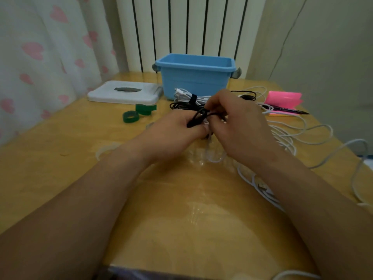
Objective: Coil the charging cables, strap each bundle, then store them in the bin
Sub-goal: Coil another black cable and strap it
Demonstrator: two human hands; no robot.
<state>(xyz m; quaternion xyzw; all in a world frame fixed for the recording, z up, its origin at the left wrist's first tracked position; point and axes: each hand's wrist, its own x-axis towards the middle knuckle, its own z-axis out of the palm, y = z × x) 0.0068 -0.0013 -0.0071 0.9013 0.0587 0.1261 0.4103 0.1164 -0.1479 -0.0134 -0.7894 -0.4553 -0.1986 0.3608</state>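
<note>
White cable (286,138) runs off right edge — hands (175,130) hide bundle's middle.

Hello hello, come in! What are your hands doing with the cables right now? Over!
Left hand and right hand both pinching the black cable above the table. Blue bin waiting behind. Loose white cables sprawled right, nothing blocking.

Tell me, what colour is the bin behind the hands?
The bin is light blue, with grey handles at its ends. The head view shows it best.
</note>
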